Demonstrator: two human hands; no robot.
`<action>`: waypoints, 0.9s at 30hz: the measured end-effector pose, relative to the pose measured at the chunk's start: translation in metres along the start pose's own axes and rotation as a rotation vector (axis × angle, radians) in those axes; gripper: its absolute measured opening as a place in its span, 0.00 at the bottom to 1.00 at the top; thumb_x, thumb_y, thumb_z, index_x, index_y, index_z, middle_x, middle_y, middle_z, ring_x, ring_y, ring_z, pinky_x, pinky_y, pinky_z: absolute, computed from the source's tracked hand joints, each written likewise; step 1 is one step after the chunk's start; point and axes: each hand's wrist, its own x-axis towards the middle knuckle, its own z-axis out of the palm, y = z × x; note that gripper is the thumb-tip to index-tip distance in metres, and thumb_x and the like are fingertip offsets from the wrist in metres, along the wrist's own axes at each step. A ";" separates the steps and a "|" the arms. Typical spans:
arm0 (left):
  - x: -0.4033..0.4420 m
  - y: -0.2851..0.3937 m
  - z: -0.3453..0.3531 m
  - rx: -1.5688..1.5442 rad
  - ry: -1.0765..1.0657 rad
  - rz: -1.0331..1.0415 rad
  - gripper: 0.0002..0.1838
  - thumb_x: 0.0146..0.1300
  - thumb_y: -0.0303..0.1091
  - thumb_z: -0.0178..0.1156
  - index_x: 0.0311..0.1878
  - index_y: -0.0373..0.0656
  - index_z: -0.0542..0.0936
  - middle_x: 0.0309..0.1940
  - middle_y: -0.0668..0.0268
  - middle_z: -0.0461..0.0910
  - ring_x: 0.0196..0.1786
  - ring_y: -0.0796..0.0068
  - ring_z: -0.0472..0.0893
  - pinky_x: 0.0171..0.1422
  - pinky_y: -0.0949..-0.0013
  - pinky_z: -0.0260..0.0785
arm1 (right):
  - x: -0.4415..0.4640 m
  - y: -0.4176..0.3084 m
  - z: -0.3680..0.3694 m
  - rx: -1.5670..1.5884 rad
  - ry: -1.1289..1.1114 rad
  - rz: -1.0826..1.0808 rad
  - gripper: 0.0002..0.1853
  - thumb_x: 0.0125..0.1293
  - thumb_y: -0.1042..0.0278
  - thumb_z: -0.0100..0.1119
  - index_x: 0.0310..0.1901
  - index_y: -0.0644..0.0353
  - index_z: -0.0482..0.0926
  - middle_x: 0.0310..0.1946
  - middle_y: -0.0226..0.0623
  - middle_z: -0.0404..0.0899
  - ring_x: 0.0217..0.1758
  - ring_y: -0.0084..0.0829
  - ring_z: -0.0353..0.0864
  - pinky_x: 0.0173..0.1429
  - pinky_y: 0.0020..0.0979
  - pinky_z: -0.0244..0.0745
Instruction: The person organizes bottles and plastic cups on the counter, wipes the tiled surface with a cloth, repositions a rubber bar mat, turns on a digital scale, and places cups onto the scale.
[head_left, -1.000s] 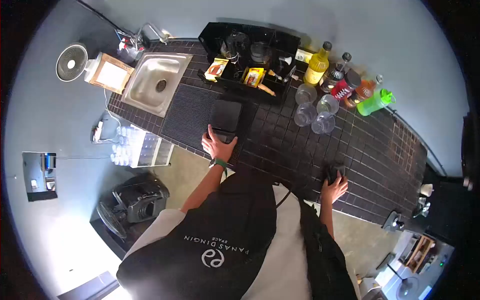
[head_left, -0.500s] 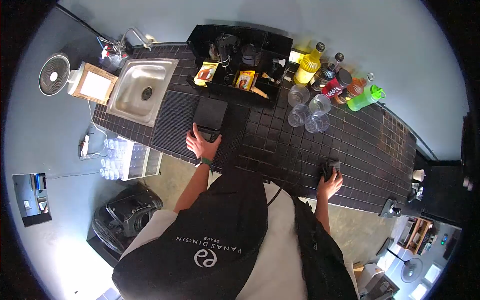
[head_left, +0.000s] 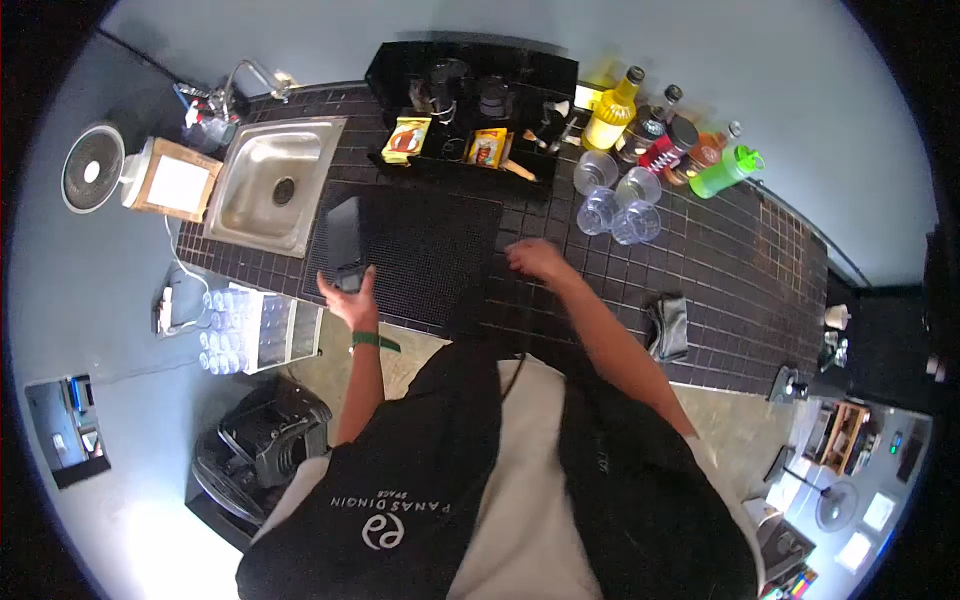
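Observation:
My left hand (head_left: pixel 346 301) grips a flat black digital scale (head_left: pixel 345 235) by its near end, tilted up over the left part of the black ribbed mat (head_left: pixel 430 240). My right hand (head_left: pixel 535 258) is near the mat's right edge with its fingers curled in. Whether anything sits inside those fingers is hidden. To the right of my right forearm, a dark folded cloth (head_left: pixel 668 327) lies on the black tiled counter (head_left: pixel 730 280), touched by neither hand.
A steel sink (head_left: pixel 275 190) is at the left. At the back stands a black organizer (head_left: pixel 470 175) with sachets and tools. Several clear cups (head_left: pixel 620 205) stand right of it, before several bottles, including a yellow bottle (head_left: pixel 610 115). The counter's front edge runs by my body.
My left hand has shifted left, tilting the scale up from the mat. My right hand has let go of the cloth and moved left to the mat's right edge.

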 end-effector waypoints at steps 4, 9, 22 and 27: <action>-0.020 0.005 -0.044 -0.466 -0.038 -0.100 0.59 0.52 0.25 0.80 0.81 0.41 0.49 0.62 0.49 0.67 0.59 0.57 0.73 0.68 0.55 0.68 | 0.031 0.022 0.085 -0.222 0.203 0.186 0.26 0.66 0.56 0.69 0.53 0.75 0.82 0.50 0.58 0.85 0.55 0.52 0.87 0.58 0.45 0.82; -0.055 -0.015 -0.089 -0.462 -0.043 -0.192 0.58 0.55 0.24 0.77 0.82 0.47 0.48 0.59 0.54 0.68 0.56 0.61 0.73 0.65 0.55 0.69 | -0.007 -0.021 0.126 -0.182 0.505 0.254 0.28 0.66 0.52 0.69 0.50 0.75 0.82 0.55 0.61 0.82 0.60 0.58 0.83 0.62 0.48 0.80; -0.058 0.005 -0.072 -0.473 -0.110 -0.177 0.60 0.55 0.33 0.80 0.82 0.45 0.47 0.59 0.52 0.65 0.60 0.57 0.71 0.69 0.53 0.67 | -0.034 0.039 0.104 -0.125 0.432 -0.006 0.23 0.72 0.53 0.61 0.47 0.71 0.82 0.40 0.60 0.85 0.45 0.57 0.87 0.52 0.50 0.79; -0.068 0.035 -0.057 -0.375 -0.114 -0.035 0.63 0.52 0.38 0.83 0.81 0.41 0.48 0.64 0.47 0.65 0.63 0.53 0.71 0.73 0.51 0.63 | -0.074 0.082 0.049 -0.207 0.467 -0.024 0.22 0.72 0.54 0.63 0.43 0.73 0.81 0.37 0.57 0.85 0.41 0.54 0.86 0.45 0.48 0.80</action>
